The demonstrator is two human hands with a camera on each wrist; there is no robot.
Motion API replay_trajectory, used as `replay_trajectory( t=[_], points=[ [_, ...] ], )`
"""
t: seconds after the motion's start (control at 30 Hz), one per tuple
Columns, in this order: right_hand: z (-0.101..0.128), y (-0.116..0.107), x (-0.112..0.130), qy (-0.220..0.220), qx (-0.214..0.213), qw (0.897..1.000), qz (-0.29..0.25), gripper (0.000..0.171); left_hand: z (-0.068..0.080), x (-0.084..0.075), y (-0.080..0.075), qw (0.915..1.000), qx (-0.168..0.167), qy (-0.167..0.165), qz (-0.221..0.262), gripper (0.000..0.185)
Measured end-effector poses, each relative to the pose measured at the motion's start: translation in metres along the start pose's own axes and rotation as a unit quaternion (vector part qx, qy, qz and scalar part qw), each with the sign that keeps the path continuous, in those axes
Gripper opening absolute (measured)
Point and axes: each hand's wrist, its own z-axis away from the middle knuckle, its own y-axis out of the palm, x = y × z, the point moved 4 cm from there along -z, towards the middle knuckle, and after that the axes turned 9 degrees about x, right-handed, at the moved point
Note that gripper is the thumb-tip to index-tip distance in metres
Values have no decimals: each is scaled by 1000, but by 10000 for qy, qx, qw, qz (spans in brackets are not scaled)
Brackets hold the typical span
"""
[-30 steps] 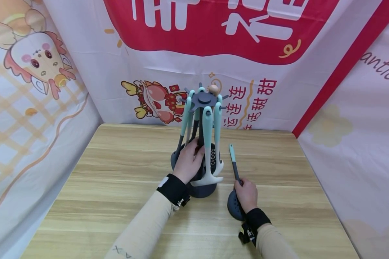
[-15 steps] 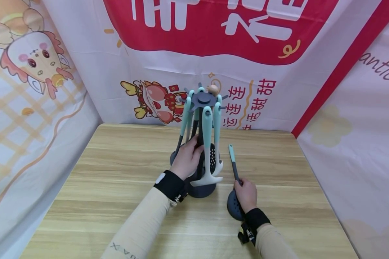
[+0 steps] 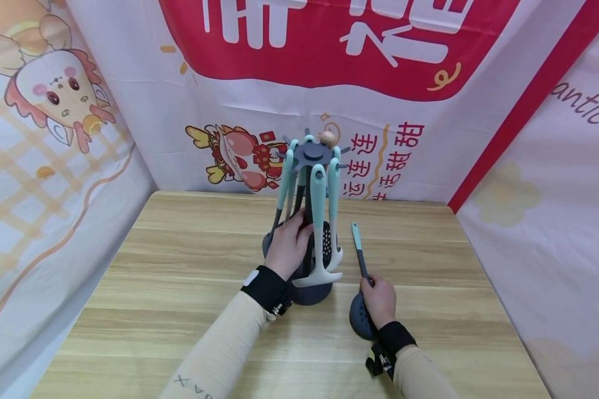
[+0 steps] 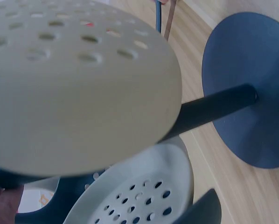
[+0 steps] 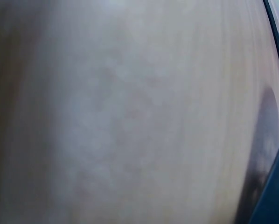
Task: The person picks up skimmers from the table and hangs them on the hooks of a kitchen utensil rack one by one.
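A rotating utensil stand (image 3: 313, 156) with a dark round base (image 3: 311, 295) stands upright mid-table. Several turquoise-handled utensils hang from its top. My left hand (image 3: 285, 246) reaches in among them and grips the dark central pole (image 4: 219, 107); its fingertips are partly hidden. In front hangs a utensil with a turquoise handle (image 3: 318, 191) and a pale, hammer-like lower end. To the stand's right, my right hand (image 3: 379, 300) grips a skimmer (image 3: 359, 316) low on its shaft, close over the table. The skimmer's turquoise handle end points away from me.
Pale perforated heads (image 4: 83, 107) of hanging utensils crowd around the left wrist camera. The wooden table (image 3: 179, 277) meets printed cloth walls (image 3: 259, 100) at the back and sides. The right wrist view is mostly blurred tabletop.
My left forearm and wrist shift slightly left, then back right, while the hand stays at the pole. The right hand and skimmer keep their place.
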Motion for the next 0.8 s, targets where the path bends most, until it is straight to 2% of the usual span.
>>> replay_trajectory(
  t=[0.2,0.57,0.8],
  points=[
    [1,0,-2,-13,-104,9999,-79,33,2,0,1,9997,-247,1,-56,34],
    [3,0,-2,4,-124,9999,-102,34,4,-2,4,9990,-411,-142,-108,37],
    [6,-3,2,-55,-217,9995,-204,32,4,-5,4,9985,-541,-83,-73,37]
  ],
)
